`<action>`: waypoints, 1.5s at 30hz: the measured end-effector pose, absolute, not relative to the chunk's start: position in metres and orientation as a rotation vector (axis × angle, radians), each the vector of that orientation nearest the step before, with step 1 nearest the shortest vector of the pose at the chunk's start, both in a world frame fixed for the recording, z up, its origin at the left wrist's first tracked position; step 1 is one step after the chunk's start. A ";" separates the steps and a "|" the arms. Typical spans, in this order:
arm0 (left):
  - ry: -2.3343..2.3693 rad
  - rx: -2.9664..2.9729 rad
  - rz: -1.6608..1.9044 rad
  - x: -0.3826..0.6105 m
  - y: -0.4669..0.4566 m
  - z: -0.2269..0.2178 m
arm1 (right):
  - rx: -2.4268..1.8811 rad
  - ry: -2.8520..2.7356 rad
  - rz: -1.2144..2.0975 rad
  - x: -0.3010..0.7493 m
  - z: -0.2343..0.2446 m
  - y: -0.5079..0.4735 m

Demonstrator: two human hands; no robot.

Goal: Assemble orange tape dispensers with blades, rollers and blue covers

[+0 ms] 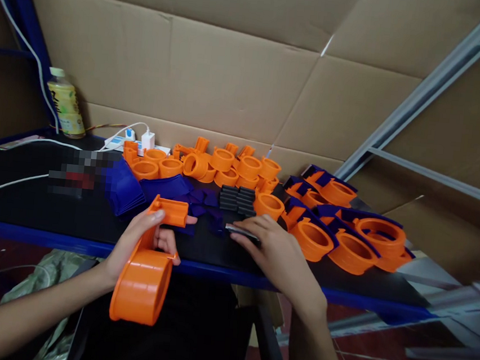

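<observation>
Seen from my remote post through the head camera, the left hand [130,243] grasps an orange ringed holder [140,289] in front of the near edge of a dark-topped counter [210,252], its ring hanging low and its channel-shaped end higher up. The right hand [270,245] pinches a thin dark-and-silver piece [241,231] between thumb and fingers above the counter, just nearer than a block of black strips [229,199]. I see more orange holders [222,160] piled along the cardboard wall [233,77], with fanned blue sheets [126,194] at the pile's left. On the right sit orange holders lined with blue [312,246]. A yellow-labeled bottle [66,108] stands at far left, near a white plug adapter [147,140].
</observation>
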State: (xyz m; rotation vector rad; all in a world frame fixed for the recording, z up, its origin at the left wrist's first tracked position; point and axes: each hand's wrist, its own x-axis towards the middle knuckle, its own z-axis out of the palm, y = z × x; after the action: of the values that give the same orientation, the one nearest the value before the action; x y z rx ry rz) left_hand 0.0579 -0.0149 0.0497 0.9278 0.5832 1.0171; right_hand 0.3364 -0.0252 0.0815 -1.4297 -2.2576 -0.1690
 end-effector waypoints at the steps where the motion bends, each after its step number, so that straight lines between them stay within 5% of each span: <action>1: 0.589 0.929 0.994 0.058 -0.013 0.051 | -1.472 -2.251 -0.189 0.340 0.078 -0.027; 33: 0.510 1.120 0.963 0.059 -0.008 0.048 | -1.538 -2.015 -0.159 0.384 0.042 -0.031; 45: 0.607 1.242 0.947 0.062 -0.012 0.050 | -1.247 -1.874 0.202 0.343 0.071 -0.030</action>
State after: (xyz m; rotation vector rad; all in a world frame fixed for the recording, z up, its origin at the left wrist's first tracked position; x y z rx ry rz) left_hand 0.0624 -0.0125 0.0498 1.2418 0.6074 0.9471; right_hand 0.3434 -0.0301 0.0705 -1.2469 -1.8736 0.2021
